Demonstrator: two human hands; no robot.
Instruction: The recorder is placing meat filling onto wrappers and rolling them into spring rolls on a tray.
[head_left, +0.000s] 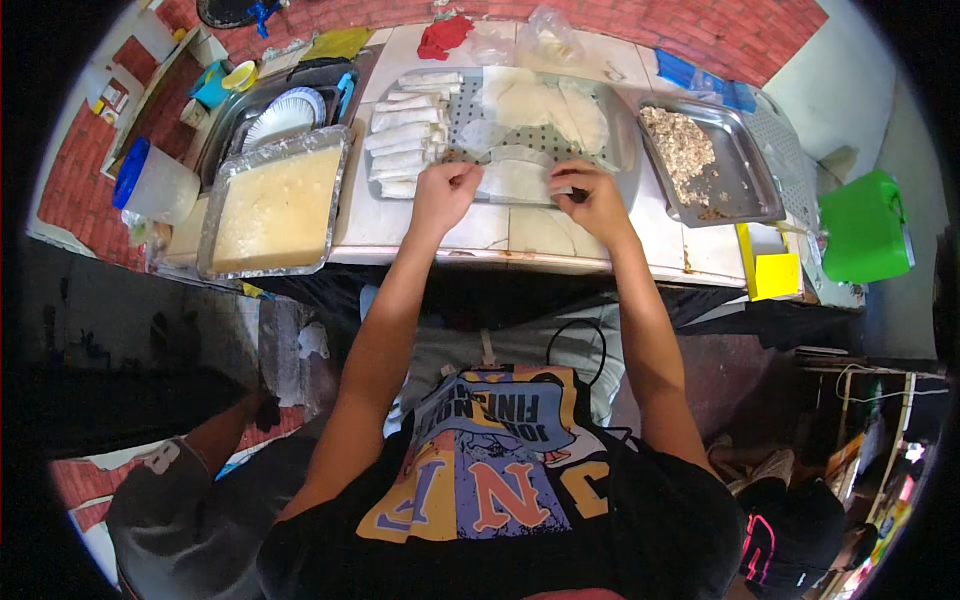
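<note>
A thin pale spring roll wrapper (516, 178) lies across the near edge of a grey perforated tray (469, 112). My left hand (448, 193) pinches its left end with thumb and fingers. At the opposite end, the curled fingers of my right hand (591, 196) grip the wrapper's edge. Whether filling lies under the wrapper's fold cannot be seen. Rolled white spring rolls (405, 139) are stacked along the tray's left side. Loose flat wrappers (574, 112) overlap at its far right.
Right of the tray stands a metal pan (742, 169) with crumbly chopped filling (679, 146). A pan of pale yellow batter (277, 210) overhangs the counter's left front, before a sink (217, 142) with paper plates (289, 112). A green container (862, 225) stands far right. People are nearby on both sides.
</note>
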